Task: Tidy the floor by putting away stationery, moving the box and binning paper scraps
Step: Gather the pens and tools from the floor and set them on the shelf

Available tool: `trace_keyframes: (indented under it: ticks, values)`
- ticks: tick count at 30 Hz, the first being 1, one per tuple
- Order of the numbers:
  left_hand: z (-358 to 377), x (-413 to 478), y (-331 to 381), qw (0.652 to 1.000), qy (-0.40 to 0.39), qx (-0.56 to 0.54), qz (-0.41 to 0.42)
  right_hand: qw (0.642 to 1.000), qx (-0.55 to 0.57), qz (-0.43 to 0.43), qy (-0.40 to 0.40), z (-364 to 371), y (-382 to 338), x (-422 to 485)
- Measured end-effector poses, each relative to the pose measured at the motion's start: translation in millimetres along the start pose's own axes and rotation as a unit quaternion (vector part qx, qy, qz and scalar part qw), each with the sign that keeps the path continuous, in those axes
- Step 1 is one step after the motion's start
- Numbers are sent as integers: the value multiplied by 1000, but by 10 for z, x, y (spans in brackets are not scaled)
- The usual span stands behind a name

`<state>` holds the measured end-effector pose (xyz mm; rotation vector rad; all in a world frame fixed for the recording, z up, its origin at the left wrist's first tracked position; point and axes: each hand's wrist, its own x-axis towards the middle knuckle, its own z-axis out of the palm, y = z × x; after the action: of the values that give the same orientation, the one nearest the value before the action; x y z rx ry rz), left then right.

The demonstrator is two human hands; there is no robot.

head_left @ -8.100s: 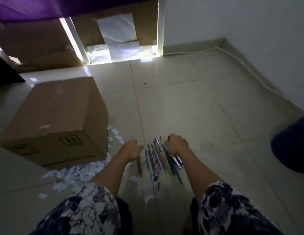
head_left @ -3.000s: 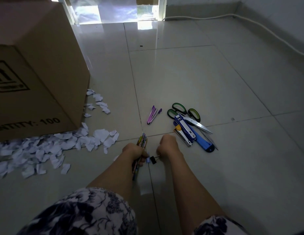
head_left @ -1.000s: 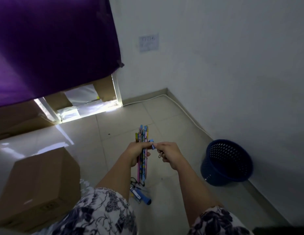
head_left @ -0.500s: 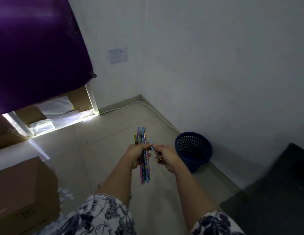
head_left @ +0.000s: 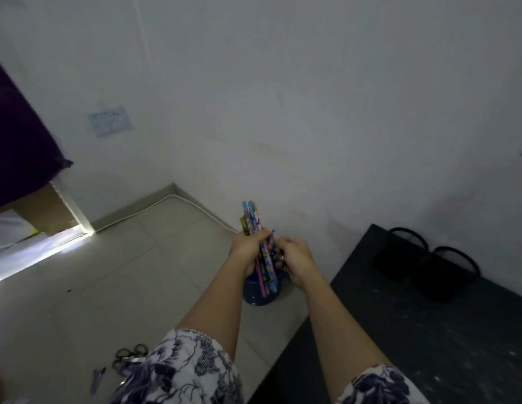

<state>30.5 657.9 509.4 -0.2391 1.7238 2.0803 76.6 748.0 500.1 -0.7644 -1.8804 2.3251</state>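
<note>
While a bundle of pencils (head_left: 251, 214) is gripped upright in the left hand (head_left: 248, 247) and what looks like a small clip (head_left: 278, 256) is pinched by the right hand (head_left: 296, 262), the task is judged barely begun: scissors (head_left: 128, 354) and a purple clip (head_left: 97, 377) lie unpicked on the floor (head_left: 108, 287), and neither box nor scraps are seen. Open floor is offered leftward; the bench (head_left: 429, 330) edge is close beside the right arm, with the blue bin (head_left: 261, 298) seen just below the hands.

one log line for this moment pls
left hand: grips pencil bundle | right hand: pinches small clip beside bundle | scissors: on floor
</note>
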Motion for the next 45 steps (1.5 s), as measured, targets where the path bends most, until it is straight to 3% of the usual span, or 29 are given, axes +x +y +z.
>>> trace_keyframes:
  ticks: [8,13,17,24,28,32,37,45]
  values:
    - [1889,80,24,994,-87,26,67,980,49,-65,183,-1591,-643,332]
    - [2664,127,7,986,-140,-11,86,956,47,-72,280,-2232,-832,350]
    - [3027,216,-129,979,-170,31,105,947,17,-44,317,-2554,-790,425]
    - [3174,429,-564,973,-194,112,59,926,-86,25,366,-2725,-686,557]
    - [3091,521,-750,961,-142,233,34,912,-204,64,349,-2746,-698,564]
    - [3053,569,-798,973,-159,169,-18,908,-215,70,354,-2767,-718,637]
    - [3019,576,-747,970,-208,120,-38,907,-202,11,369,-2746,-735,690]
    - [2872,497,-686,967,-235,69,-66,883,-293,5,367,-2740,-662,710]
